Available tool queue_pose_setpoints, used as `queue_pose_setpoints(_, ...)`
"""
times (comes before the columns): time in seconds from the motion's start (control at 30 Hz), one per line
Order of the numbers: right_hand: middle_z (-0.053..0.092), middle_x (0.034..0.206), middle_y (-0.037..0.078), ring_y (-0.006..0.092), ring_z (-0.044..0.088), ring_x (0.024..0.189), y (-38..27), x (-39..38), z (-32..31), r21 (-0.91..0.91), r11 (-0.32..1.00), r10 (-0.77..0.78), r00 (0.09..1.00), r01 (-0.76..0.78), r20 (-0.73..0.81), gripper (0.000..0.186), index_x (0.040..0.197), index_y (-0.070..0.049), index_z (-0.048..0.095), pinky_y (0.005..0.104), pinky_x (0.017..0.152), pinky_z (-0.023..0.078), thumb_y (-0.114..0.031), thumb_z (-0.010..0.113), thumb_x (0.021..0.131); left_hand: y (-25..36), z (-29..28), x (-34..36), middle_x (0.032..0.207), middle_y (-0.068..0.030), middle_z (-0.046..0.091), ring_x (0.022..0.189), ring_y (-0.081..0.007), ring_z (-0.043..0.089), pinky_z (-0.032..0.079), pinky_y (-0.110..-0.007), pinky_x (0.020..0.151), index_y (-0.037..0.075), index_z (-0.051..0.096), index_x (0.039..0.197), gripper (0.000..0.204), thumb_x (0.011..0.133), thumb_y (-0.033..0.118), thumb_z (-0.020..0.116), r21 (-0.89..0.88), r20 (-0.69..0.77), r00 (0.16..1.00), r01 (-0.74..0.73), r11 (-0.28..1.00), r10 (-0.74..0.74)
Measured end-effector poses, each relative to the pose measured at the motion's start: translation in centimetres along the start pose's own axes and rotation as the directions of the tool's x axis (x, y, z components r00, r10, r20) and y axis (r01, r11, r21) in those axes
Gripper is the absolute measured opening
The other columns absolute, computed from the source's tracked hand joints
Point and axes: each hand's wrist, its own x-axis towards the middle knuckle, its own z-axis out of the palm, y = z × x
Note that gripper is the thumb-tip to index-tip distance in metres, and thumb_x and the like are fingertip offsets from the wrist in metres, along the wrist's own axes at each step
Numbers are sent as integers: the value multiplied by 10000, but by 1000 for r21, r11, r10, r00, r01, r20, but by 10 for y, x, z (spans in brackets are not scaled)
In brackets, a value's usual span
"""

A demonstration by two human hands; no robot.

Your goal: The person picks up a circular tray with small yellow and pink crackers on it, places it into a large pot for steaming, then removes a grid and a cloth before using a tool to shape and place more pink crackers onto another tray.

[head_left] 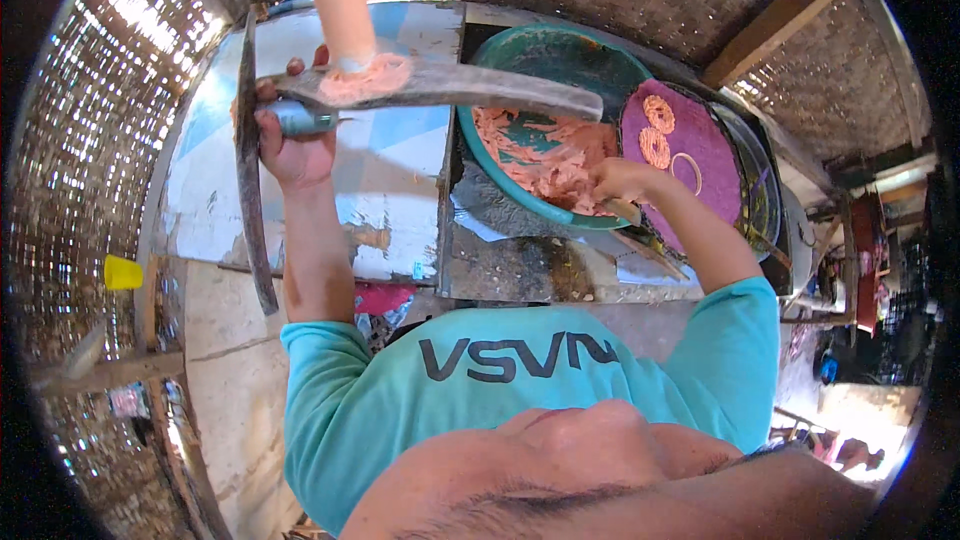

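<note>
My left hand (298, 148) is closed round a wooden hand press, under its long plank (440, 86). A pale cylinder filled with something pink (342, 15) stands up from the plank, with pink dough smeared round its base. A short grey-blue tube (303, 118) shows below the plank at my fingers. A second wooden bar (249, 170) runs lengthwise beside the hand. My right hand (622, 183) reaches over the near rim of a green basin (480, 155), its curled fingers in the pink dough (550, 162); the fingertips are partly hidden.
Right of the basin, a purple cloth (715, 145) carries coiled dough pieces (655, 148) and a thin ring (687, 172). A worn white-and-blue tabletop (390, 155) lies under my left arm. Woven walls surround the place; a yellow cup (123, 272) is at the left.
</note>
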Motion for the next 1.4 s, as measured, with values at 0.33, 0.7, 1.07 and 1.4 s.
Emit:
queue_pose_setpoints(0.33,584,728,153,339,562,708,-51,-59,-18,-186,966,138,970,-177,-202,199,857,-20,491,402,626,428,-151,538,715,14,-33,-4,1159,-103,416,1122,-278,364,249,-471,965,203,549,984,321,719,371,620,-15,-113,993,16,1000,-18)
queue_pose_setpoints(0.7,587,775,179,316,583,742,-29,-51,19,-577,796,39,966,-184,-254,470,1108,-189,506,416,633,470,-55,506,658,18,-33,-9,1247,-131,347,1205,-369,207,312,-548,912,214,539,1017,350,698,312,645,13,-277,960,-43,999,45)
queue_pose_setpoints(1.07,587,813,210,339,579,732,10,20,60,-417,901,-17,951,-119,-308,213,839,-28,607,424,639,465,-132,493,692,16,-21,-8,1166,-78,391,1152,-258,314,230,-475,969,215,544,985,306,722,349,624,-72,-214,972,86,994,-100)
queue_pose_setpoints(1.4,588,767,208,341,576,736,-12,-27,25,-211,928,213,902,-308,-376,308,756,-18,627,414,643,464,-310,536,724,21,-25,-11,1136,-56,438,1114,-248,372,253,-474,955,219,539,991,295,741,365,595,23,-207,975,80,997,-74)
